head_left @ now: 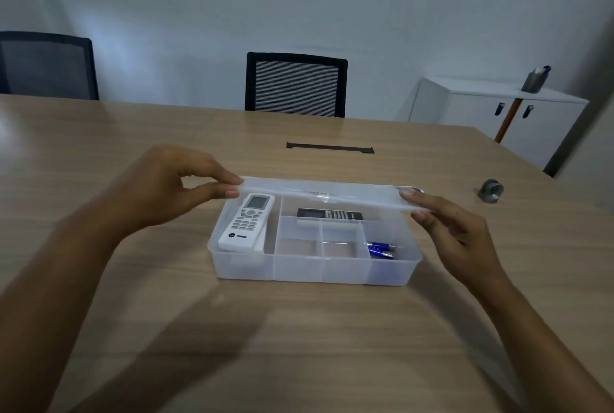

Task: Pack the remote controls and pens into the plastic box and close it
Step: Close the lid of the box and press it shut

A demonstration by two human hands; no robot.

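A clear plastic box [299,268] with several compartments sits on the wooden table. A white remote [246,222] lies in its left compartment. A black remote [329,214] lies in the back compartment, and blue pens [380,250] rest in the front right one. The translucent lid [322,192] is held level over the box's far edge. My left hand [172,186] pinches its left end and my right hand [448,226] pinches its right end.
A small grey metal object [490,191] lies on the table to the right. A black cable slot [330,148] sits beyond the box. Two black chairs [295,83] stand behind the table, and a white cabinet [491,113] is at the far right.
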